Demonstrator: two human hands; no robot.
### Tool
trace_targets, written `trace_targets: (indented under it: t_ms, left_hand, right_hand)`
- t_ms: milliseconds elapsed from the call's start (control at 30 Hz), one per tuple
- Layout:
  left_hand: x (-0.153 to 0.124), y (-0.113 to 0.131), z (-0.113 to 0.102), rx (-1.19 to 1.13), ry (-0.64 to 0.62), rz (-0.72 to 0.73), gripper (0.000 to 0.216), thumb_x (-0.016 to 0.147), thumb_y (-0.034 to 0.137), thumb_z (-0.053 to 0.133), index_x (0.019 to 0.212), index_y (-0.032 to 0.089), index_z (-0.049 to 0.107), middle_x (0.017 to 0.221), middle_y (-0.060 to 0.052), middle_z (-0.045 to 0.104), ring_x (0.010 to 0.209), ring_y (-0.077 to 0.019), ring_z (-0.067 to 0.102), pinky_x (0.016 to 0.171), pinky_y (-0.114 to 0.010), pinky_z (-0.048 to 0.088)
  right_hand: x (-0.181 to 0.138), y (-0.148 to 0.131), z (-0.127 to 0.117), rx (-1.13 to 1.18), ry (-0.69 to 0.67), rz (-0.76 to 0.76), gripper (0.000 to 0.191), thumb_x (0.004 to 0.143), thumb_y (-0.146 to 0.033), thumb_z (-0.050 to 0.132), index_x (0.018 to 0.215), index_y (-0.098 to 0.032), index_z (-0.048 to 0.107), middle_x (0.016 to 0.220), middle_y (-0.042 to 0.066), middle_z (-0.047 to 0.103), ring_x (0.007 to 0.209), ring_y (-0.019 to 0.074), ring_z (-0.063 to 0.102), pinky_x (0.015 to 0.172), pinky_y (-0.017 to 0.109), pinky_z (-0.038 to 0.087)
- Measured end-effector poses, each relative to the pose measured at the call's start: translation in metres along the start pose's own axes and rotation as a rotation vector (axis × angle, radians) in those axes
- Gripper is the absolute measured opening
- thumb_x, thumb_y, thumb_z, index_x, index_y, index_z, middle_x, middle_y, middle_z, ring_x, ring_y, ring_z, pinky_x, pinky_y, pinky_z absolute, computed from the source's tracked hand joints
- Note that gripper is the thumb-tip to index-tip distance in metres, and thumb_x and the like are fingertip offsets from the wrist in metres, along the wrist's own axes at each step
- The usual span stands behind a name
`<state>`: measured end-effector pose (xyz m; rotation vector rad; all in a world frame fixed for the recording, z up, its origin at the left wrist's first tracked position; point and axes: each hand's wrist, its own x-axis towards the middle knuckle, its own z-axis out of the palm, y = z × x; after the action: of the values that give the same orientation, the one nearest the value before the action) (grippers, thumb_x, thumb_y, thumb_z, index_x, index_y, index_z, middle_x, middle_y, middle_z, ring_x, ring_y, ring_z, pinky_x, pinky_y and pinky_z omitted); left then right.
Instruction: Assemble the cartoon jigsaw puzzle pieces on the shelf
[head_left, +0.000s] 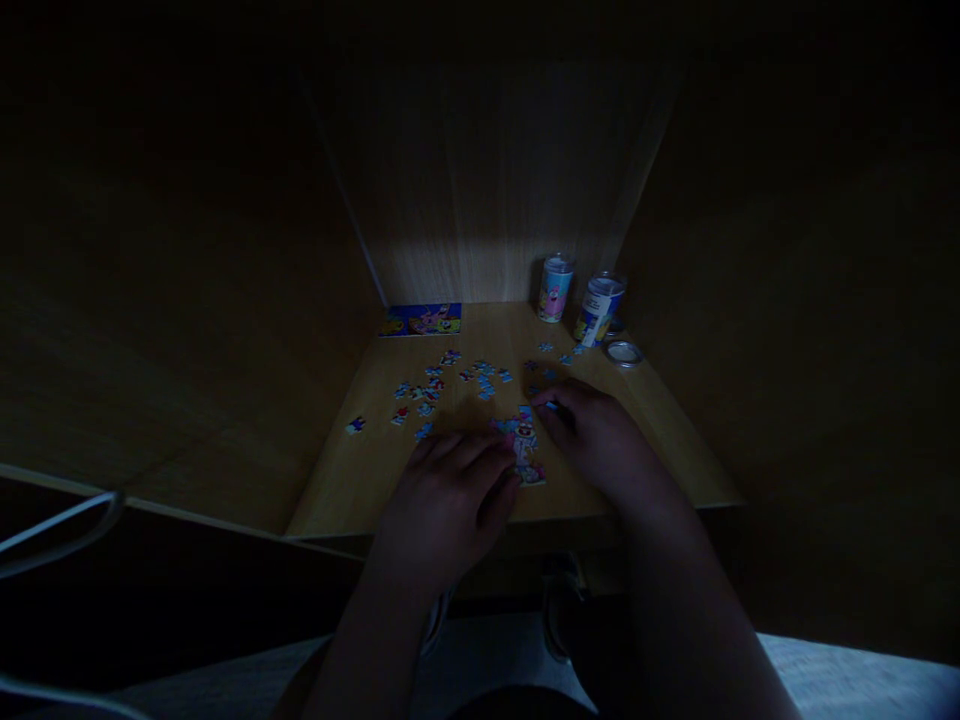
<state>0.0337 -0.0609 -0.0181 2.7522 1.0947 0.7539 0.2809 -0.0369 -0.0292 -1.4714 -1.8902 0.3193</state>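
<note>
A small joined patch of jigsaw pieces (525, 448) lies near the front of a wooden desk (360, 480). My left hand (450, 495) rests flat beside it, fingers stretched out and touching its left edge. My right hand (592, 435) sits just right of the patch with fingers curled, pinching a small blue puzzle piece (551, 405). Several loose pieces (431, 385) are scattered across the middle of the desk. The scene is very dim.
A picture card (421, 320) lies at the back left corner. Two printed tubes (555, 288) (598, 308) stand at the back right, a round lid (623, 352) beside them. Wooden walls enclose the desk on three sides. A white cable (60, 530) hangs at the left.
</note>
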Motion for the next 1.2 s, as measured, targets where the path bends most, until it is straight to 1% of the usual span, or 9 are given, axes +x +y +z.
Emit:
trace_targets:
  t_ms: [233, 400, 567, 833, 1033, 1200]
  left_hand:
    - [0.0010, 0.0024, -0.0012, -0.007, 0.000, -0.009, 0.021, 0.106, 0.026, 0.069, 0.126, 0.025, 0.075, 0.134, -0.003, 0.080, 0.119, -0.0289, 0.073, 0.106, -0.056, 0.057]
    - [0.0022, 0.0020, -0.0023, -0.003, 0.003, -0.008, 0.021, 0.106, 0.025, 0.069, 0.125, 0.026, 0.076, 0.132, -0.004, 0.081, 0.118, -0.0294, 0.073, 0.105, -0.054, 0.057]
    - [0.0010, -0.0003, -0.0007, 0.001, -0.002, -0.009, 0.021, 0.107, 0.025, 0.067, 0.127, 0.026, 0.075, 0.135, -0.004, 0.080, 0.119, -0.0286, 0.073, 0.107, -0.054, 0.055]
    - [0.0013, 0.0009, 0.0004, -0.006, 0.011, 0.000, 0.020, 0.106, 0.025, 0.068, 0.125, 0.025, 0.075, 0.132, -0.004, 0.080, 0.118, -0.0288, 0.073, 0.105, -0.054, 0.056]
    - [0.0014, 0.0013, 0.0002, -0.001, 0.007, -0.006, 0.020, 0.106, 0.026, 0.068, 0.126, 0.027, 0.075, 0.133, -0.003, 0.080, 0.117, -0.0290, 0.074, 0.104, -0.054, 0.057]
    - [0.0008, 0.0014, 0.0002, -0.001, 0.020, 0.001, 0.021, 0.106, 0.025, 0.069, 0.126, 0.026, 0.075, 0.132, -0.004, 0.080, 0.116, -0.0286, 0.074, 0.104, -0.054, 0.057]
  right_hand:
    - [0.0001, 0.0006, 0.0002, 0.011, -0.007, 0.004, 0.017, 0.107, -0.018, 0.063, 0.113, -0.025, 0.078, 0.121, 0.008, 0.082, 0.108, 0.0264, 0.080, 0.098, 0.042, 0.060]
    - [-0.0003, 0.0018, 0.0007, 0.014, -0.007, 0.013, 0.016, 0.106, -0.019, 0.064, 0.112, -0.025, 0.078, 0.119, 0.008, 0.082, 0.107, 0.0263, 0.080, 0.095, 0.040, 0.060]
    - [-0.0003, 0.0009, 0.0008, 0.034, 0.009, 0.000, 0.017, 0.106, -0.018, 0.064, 0.111, -0.026, 0.078, 0.117, 0.006, 0.083, 0.105, 0.0250, 0.080, 0.095, 0.039, 0.060]
    - [0.0000, 0.0005, 0.0001, 0.023, 0.000, 0.006, 0.017, 0.107, -0.019, 0.063, 0.111, -0.025, 0.078, 0.118, 0.007, 0.083, 0.106, 0.0255, 0.080, 0.096, 0.040, 0.059]
    - [0.0001, 0.0008, 0.0000, 0.011, -0.008, -0.003, 0.016, 0.106, -0.017, 0.064, 0.111, -0.025, 0.077, 0.116, 0.007, 0.082, 0.105, 0.0262, 0.079, 0.094, 0.040, 0.059]
    - [0.0000, 0.0011, 0.0004, 0.022, 0.002, -0.006, 0.016, 0.107, -0.018, 0.064, 0.112, -0.025, 0.078, 0.118, 0.007, 0.082, 0.106, 0.0251, 0.079, 0.096, 0.040, 0.060]
